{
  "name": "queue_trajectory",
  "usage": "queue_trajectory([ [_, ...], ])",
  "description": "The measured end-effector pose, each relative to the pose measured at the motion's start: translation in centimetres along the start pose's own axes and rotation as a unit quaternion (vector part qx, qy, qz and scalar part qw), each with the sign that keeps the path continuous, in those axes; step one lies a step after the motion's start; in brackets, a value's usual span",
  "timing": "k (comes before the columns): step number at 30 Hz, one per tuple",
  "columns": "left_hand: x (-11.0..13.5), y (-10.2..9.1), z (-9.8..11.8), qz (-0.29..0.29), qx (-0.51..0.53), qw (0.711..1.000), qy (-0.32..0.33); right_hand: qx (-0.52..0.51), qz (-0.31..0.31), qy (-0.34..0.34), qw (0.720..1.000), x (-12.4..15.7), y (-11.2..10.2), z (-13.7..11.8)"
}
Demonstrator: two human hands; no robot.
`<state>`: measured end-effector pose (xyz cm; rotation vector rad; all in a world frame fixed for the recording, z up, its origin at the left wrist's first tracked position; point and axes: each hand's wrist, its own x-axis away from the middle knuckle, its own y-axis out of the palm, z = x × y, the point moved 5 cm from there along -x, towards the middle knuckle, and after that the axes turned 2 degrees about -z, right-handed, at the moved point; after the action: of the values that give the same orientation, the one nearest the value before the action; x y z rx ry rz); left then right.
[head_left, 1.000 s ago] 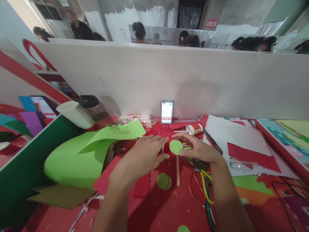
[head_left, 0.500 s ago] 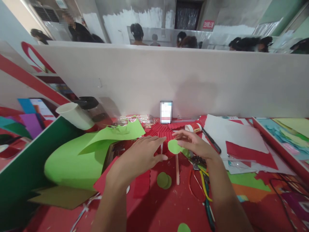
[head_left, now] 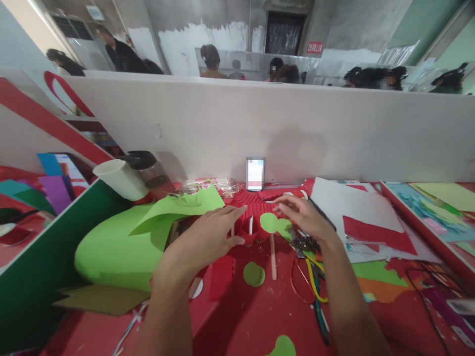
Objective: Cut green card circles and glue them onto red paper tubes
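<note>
My left hand point(head_left: 210, 232) is open, thumb and fingers apart, at the left side of red curved paper pieces point(head_left: 249, 232) that look like short tubes. A white strip point(head_left: 251, 225) stands up among them. A light green paper circle point(head_left: 268, 223) sits at their right end. Close to that circle's upper right edge is my right hand point(head_left: 304, 215), its fingers loosely curled and apart, with nothing visible in them. Below lie overlapping green paper circles point(head_left: 254, 274) and a pale stick point(head_left: 273, 259).
Red- and yellow-handled tools point(head_left: 309, 279) lie beside my right forearm. A rolled green sheet point(head_left: 111, 247), paper cup point(head_left: 120, 178) and green board point(head_left: 48, 262) are at left. White sheets point(head_left: 356, 202) lie right. A phone point(head_left: 255, 174) leans on the partition point(head_left: 208, 123).
My left hand has drawn left, uncovering more of the red curved pieces and white strip. My right hand has lifted slightly away from the green circle, which stays in place.
</note>
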<state>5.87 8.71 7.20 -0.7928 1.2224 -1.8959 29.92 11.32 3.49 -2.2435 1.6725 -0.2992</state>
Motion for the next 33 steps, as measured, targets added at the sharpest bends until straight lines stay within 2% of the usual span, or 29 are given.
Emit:
queue_trajectory([
  [4,0.7,-0.4,-0.5,-0.019,0.016,1.000,-0.015,0.082,0.048,0.006,0.995,2.3,-2.7,-0.7],
  [6,1.1,-0.6,-0.6,-0.030,0.024,0.999,-0.021,0.132,0.050,0.028,0.990,4.1,-3.8,-0.4],
  [9,1.4,-0.8,-0.6,-0.037,0.033,0.998,-0.027,0.214,0.066,0.097,0.970,7.6,-5.7,1.9],
  [12,1.5,-0.9,-0.6,-0.038,0.038,0.998,-0.026,0.290,0.105,0.173,0.935,11.1,-7.1,5.5],
  [15,1.4,-0.8,-0.7,-0.038,0.041,0.998,-0.028,0.349,0.114,0.242,0.898,13.7,-7.1,8.4],
  [17,1.3,-0.7,-0.7,-0.035,0.045,0.998,-0.027,0.359,0.103,0.280,0.884,14.7,-6.3,9.5],
  [19,1.2,-0.6,-0.6,-0.033,0.047,0.998,-0.021,0.354,0.086,0.286,0.886,15.0,-5.3,9.9],
  [23,0.8,-0.4,-0.4,-0.032,0.043,0.999,-0.010,0.327,0.057,0.241,0.912,14.7,-4.2,10.2],
  [27,0.5,-0.2,-0.2,-0.027,0.037,0.999,0.004,0.287,0.065,0.204,0.934,14.8,-4.6,10.2],
  [33,0.6,-0.4,-0.3,-0.028,0.035,0.999,-0.006,0.245,0.098,0.203,0.943,15.3,-5.2,9.1],
])
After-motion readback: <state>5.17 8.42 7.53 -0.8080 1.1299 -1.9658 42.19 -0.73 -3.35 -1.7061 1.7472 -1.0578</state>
